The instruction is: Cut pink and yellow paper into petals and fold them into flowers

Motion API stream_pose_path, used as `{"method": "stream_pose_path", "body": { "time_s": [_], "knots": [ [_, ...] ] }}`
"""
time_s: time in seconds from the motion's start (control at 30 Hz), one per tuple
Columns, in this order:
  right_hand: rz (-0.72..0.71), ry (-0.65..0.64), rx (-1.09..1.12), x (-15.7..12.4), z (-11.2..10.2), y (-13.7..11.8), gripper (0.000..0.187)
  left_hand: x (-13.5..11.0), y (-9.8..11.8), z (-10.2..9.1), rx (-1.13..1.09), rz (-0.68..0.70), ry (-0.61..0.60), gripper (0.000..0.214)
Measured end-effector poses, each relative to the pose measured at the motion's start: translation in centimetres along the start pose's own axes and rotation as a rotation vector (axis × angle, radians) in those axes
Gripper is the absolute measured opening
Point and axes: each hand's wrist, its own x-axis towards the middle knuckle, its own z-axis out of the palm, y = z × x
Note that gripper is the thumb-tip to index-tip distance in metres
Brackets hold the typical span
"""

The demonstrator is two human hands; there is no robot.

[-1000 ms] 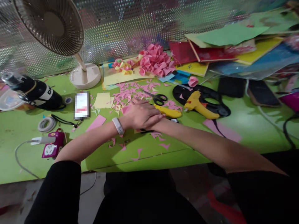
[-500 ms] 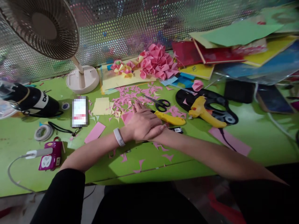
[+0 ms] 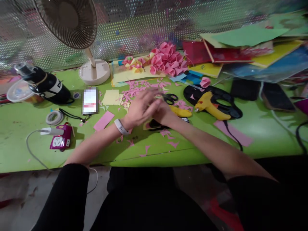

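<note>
My left hand (image 3: pixel 139 109), with a white band on its wrist, is raised a little above the green table (image 3: pixel 21 141). Its fingers look stretched out but are smeared by motion. It lies across my right hand (image 3: pixel 165 114), whose fingers are hidden behind it. Below the hands are a dark object on a yellow paper piece (image 3: pixel 152 124) and pink paper scraps (image 3: pixel 141 89). Black scissors (image 3: pixel 169 98) and a yellow utility knife (image 3: pixel 181 112) lie just right of the hands.
A yellow glue gun (image 3: pixel 210 107) rests on a black stand to the right. A fan (image 3: pixel 94 72), a black bottle (image 3: pixel 47 85), a phone (image 3: pixel 90 101), a tape roll (image 3: pixel 55 117) and a pink adapter (image 3: pixel 60 139) stand left. Pink paper flowers (image 3: pixel 168 59) and stacked coloured sheets (image 3: pixel 240 45) fill the back.
Both hands have lifted off the table and moved slightly away from me; before they lay flat, the left on top of the right. The camera view has shifted.
</note>
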Motion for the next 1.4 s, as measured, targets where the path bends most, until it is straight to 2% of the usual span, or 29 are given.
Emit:
{"method": "stream_pose_path", "body": {
  "time_s": [0.03, 0.07, 0.13, 0.2, 0.27, 0.37, 0.47, 0.53, 0.7, 0.87, 0.97, 1.07, 1.2, 1.3, 1.4],
  "knots": [
    [0.006, 0.024, -0.008, -0.2, -0.6, 0.0, 0.031, -0.6, 0.4, -0.8, 0.038, -0.097, 0.078, 0.039],
    [0.011, 0.062, -0.006, -0.5, -1.2, -0.1, 0.032, -1.2, 0.9, -1.6, 0.086, -0.191, 0.068, 0.036],
    [-0.012, 0.133, 0.008, -1.2, -2.4, -0.6, 0.031, -2.5, 1.9, -2.8, 0.075, -0.377, -0.126, 0.034],
    [-0.061, 0.14, 0.015, -2.2, -3.6, -1.1, 0.028, -3.7, 2.9, -3.2, 0.035, -0.494, -0.284, 0.037],
    [-0.106, 0.091, -0.005, -3.3, -4.3, -1.3, 0.026, -4.6, 3.4, -2.8, -0.02, -0.53, -0.364, 0.044],
    [-0.168, -0.004, -0.074, -5.2, -4.5, -1.0, 0.028, -5.3, 3.1, -1.6, -0.115, -0.536, -0.402, 0.046],
    [-0.199, -0.105, -0.165, -6.9, -4.0, -0.1, 0.046, -5.6, 2.2, -0.8, -0.195, -0.54, -0.377, 0.044],
    [-0.191, -0.131, -0.213, -7.6, -3.6, 0.7, 0.055, -5.7, 1.8, -0.5, -0.285, -0.59, -0.36, 0.044],
    [-0.204, -0.118, -0.183, -7.8, -3.2, 1.7, 0.041, -5.8, 1.9, -0.4, -0.583, -0.837, -0.359, 0.038],
    [-0.232, -0.129, -0.132, -7.5, -4.3, 0.5, 0.038, -5.7, 2.5, -1.1, -0.635, -0.866, -0.397, 0.034],
    [-0.211, -0.136, -0.142, -6.2, -5.4, -0.4, 0.039, -5.4, 2.7, -2.3, -0.642, -0.846, -0.371, 0.037],
    [-0.166, -0.069, -0.153, -3.1, -6.3, 0.3, 0.041, -4.8, 2.5, -3.8, -0.64, -0.773, -0.274, 0.042],
    [-0.084, 0.059, -0.189, 2.9, -6.0, 3.8, 0.041, -4.1, 1.3, -5.1, -0.563, -0.795, -0.054, 0.036],
    [-0.041, 0.058, -0.22, 6.6, -4.5, 7.1, 0.037, -3.8, 0.5, -5.4, -0.585, -0.859, -0.051, 0.017],
    [-0.036, 0.036, -0.236, 8.5, -3.2, 9.4, 0.03, -3.7, 0.5, -5.7, -0.603, -0.872, -0.08, 0.017]
  ]
}}
